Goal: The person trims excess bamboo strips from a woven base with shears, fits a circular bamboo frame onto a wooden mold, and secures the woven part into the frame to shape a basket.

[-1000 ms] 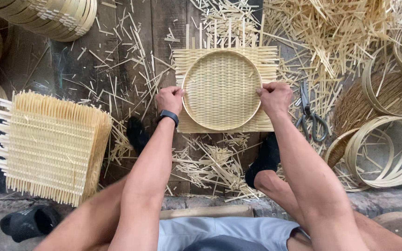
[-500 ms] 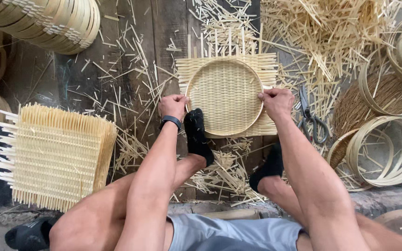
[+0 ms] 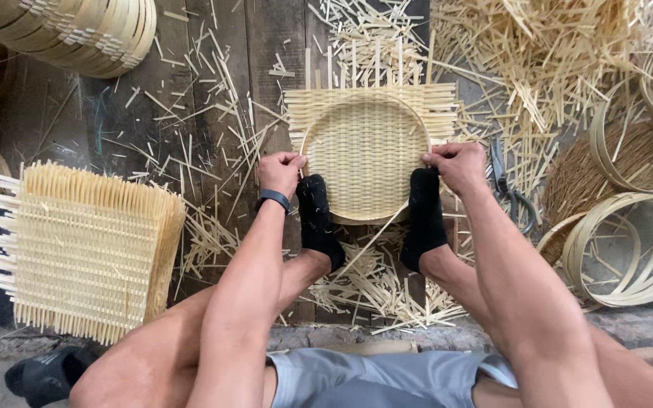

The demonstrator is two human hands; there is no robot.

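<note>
Tray (image 3: 364, 155) flat, hollow upward, round.

Round woven bamboo tray (image 3: 364, 155), pale, lying flat on dark planks; square mat edges protruding beyond its rim.

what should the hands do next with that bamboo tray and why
Probably press the round hoop further down into the woven mat. The left hand and right hand grip its opposite edges, both socked feet pin the near rim, and the mat's square corners stick out past the hoop.
</note>
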